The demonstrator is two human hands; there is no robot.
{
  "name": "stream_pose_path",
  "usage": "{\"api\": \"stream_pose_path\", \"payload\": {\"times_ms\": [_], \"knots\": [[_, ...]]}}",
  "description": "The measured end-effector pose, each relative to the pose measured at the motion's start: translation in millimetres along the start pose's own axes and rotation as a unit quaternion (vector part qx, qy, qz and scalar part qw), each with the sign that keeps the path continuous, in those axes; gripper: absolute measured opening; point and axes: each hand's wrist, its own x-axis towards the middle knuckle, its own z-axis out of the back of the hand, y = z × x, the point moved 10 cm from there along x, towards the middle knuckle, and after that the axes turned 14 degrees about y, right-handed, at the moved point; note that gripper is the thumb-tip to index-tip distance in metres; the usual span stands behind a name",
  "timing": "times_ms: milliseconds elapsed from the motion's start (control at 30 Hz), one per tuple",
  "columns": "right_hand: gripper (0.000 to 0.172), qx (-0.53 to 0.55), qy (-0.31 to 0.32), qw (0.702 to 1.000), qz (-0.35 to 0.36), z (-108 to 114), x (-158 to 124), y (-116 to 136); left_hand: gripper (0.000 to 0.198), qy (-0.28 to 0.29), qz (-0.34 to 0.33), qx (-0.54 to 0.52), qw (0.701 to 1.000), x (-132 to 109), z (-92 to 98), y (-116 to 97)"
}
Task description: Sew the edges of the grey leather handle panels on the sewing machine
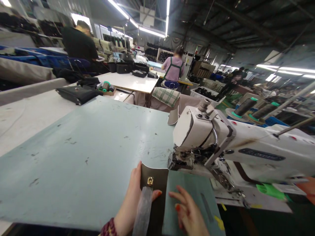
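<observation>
A dark brown panel point(157, 196) with a pale curved top edge lies at the near edge of the green table, left of the sewing machine's needle area. It carries a gold clasp point(150, 181) and a translucent strip point(142, 209) below the clasp. My left hand point(134, 190) grips the panel's left side, thumb on top and fingers along the edge. Just right of the panel, my right hand point(187, 209) hovers over the green surface, fingers apart and nothing between them.
The white sewing machine point(246, 144) fills the right side, with thread spools point(246, 106) behind it. A black bag point(77, 94) rests at the back left of the table point(86, 147). A curved brown piece point(173, 116) stands beyond the machine head. Two people sit further back.
</observation>
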Motion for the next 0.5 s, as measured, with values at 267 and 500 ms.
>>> {"api": "stream_pose_path", "payload": {"times_ms": [267, 500], "knots": [[0.049, 0.065, 0.092, 0.994, 0.004, -59.2, 47.3, -21.7, 0.049, 0.209, 0.059, -0.296, 0.93, -26.1, 8.9, 14.4], [0.047, 0.089, 0.066, 0.993, -0.052, -67.8, 49.3, -28.8, 0.038, 0.194, 0.145, -0.345, 0.907, -36.8, 16.3, 54.1]]}}
